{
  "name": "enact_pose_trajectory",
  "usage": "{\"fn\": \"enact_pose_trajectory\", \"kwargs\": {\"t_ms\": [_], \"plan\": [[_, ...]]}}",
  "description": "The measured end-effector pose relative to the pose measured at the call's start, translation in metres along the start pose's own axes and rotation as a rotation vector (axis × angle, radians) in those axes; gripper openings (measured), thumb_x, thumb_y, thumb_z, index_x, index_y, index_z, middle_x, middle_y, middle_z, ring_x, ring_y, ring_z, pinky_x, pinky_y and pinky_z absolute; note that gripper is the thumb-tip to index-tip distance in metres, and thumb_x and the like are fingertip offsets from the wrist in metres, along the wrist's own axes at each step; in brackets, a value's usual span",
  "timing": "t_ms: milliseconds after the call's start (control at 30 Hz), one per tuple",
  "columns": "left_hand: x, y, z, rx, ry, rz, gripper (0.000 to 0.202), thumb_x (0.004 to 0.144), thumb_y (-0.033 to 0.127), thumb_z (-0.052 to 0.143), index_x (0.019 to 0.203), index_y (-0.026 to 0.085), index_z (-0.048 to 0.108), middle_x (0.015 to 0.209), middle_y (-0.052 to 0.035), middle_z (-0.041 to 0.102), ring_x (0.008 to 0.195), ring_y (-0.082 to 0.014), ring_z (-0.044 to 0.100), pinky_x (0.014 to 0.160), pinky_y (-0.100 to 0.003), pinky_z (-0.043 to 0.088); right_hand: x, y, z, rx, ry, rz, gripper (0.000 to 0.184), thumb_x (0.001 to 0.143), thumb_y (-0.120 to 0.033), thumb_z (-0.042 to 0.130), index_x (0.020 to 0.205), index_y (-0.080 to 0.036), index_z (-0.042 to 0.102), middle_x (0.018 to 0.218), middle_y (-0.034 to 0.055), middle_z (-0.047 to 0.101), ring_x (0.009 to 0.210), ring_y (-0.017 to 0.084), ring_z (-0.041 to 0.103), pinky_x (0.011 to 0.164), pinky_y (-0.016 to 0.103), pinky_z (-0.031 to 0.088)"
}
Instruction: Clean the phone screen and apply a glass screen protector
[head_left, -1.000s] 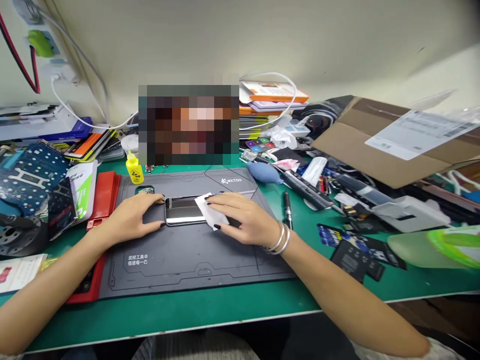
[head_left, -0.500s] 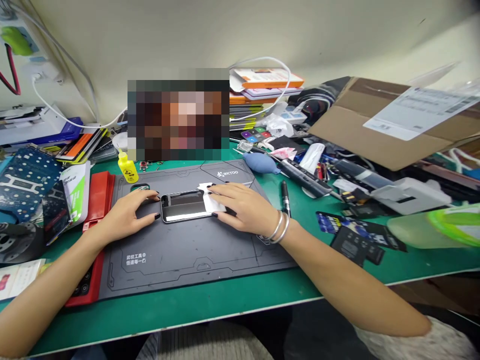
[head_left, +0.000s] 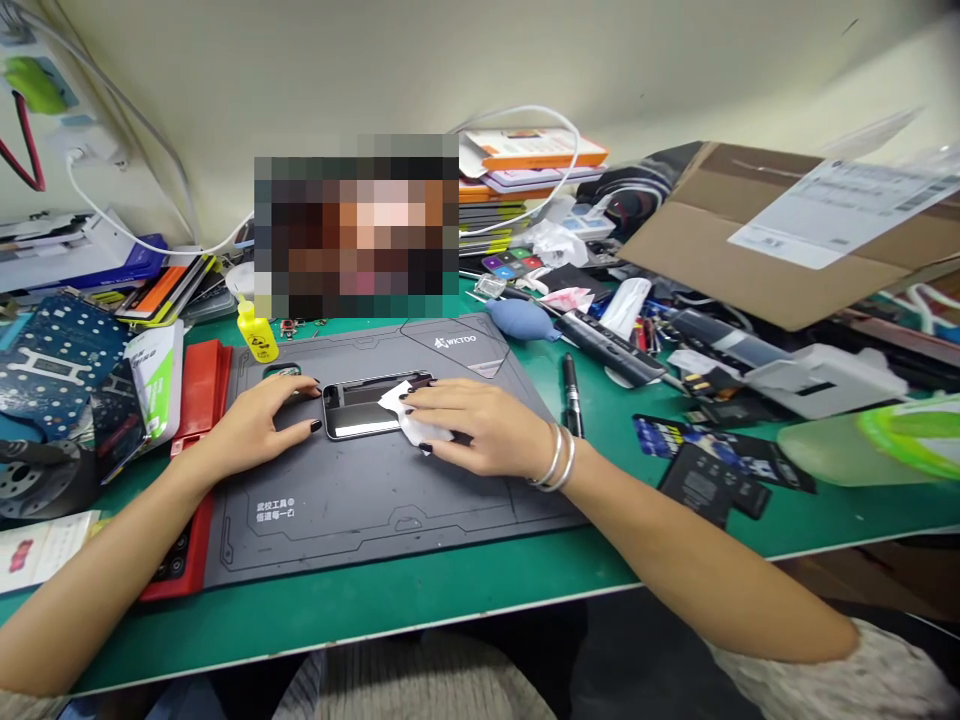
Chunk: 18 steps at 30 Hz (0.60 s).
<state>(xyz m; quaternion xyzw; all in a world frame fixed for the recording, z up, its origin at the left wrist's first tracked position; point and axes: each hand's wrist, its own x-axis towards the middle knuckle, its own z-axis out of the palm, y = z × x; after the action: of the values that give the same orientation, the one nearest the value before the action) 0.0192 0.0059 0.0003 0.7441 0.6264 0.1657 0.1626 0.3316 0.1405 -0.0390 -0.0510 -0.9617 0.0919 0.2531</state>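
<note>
A smartphone [head_left: 360, 414] with a dark, glossy screen lies face up on the grey work mat [head_left: 360, 530]. My left hand [head_left: 262, 425] rests at the phone's left end; thumb and forefinger are spread, their tips against or very near its edge. Under the fingers of my right hand [head_left: 480, 425] is a crumpled white tissue [head_left: 409, 412], held down over the right part of the screen. That end of the phone is partly hidden by hand and tissue. Two silver bangles [head_left: 556, 458] circle my right wrist.
A yellow dropper bottle [head_left: 257, 332] stands behind my left hand, beside a red case [head_left: 201, 390]. Right of the mat lie a black pen-shaped tool [head_left: 571, 395], a blue air blower [head_left: 523, 320] and phone batteries [head_left: 697, 480]. A cardboard box [head_left: 675, 230] stands behind.
My right hand and the tissue have shifted slightly toward me, uncovering the phone's far right edge. The left hand keeps its place at the phone's left end.
</note>
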Motion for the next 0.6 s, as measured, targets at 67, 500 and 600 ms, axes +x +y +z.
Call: {"fn": "enact_pose_trajectory", "kwargs": {"t_ms": [67, 500, 600], "plan": [[0.0000, 0.0001, 0.0002, -0.001, -0.002, 0.000, 0.046, 0.091, 0.047, 0.056, 0.129, 0.020, 0.056, 0.129, -0.0104, 0.066, 0.123, -0.0284, 0.060, 0.109, -0.046, 0.048, 0.0001, -0.0010, -0.0003, -0.036, -0.017, 0.042, 0.028, 0.095, -0.027, 0.054, 0.114, -0.017, 0.073, 0.126, 0.0123, 0.073, 0.114, 0.026, 0.070, 0.103, 0.049, 0.053], [0.0009, 0.0044, -0.0011, -0.008, -0.020, -0.007, 0.046, 0.092, 0.047, 0.054, 0.129, 0.019, 0.056, 0.130, -0.0116, 0.065, 0.123, -0.0284, 0.059, 0.109, -0.046, 0.047, -0.0028, 0.0021, 0.0011, -0.052, -0.125, 0.149, 0.043, 0.094, -0.029, 0.054, 0.134, -0.016, 0.063, 0.142, 0.0165, 0.061, 0.131, 0.029, 0.059, 0.114, 0.056, 0.042], [0.0005, 0.0033, -0.0009, -0.008, -0.027, -0.007, 0.045, 0.093, 0.046, 0.054, 0.129, 0.019, 0.056, 0.131, -0.0118, 0.064, 0.124, -0.0284, 0.058, 0.109, -0.046, 0.047, -0.0030, -0.0010, 0.0012, -0.046, -0.161, 0.140, 0.050, 0.092, -0.034, 0.057, 0.138, -0.013, 0.059, 0.147, 0.0180, 0.057, 0.135, 0.030, 0.056, 0.116, 0.056, 0.040]]}}
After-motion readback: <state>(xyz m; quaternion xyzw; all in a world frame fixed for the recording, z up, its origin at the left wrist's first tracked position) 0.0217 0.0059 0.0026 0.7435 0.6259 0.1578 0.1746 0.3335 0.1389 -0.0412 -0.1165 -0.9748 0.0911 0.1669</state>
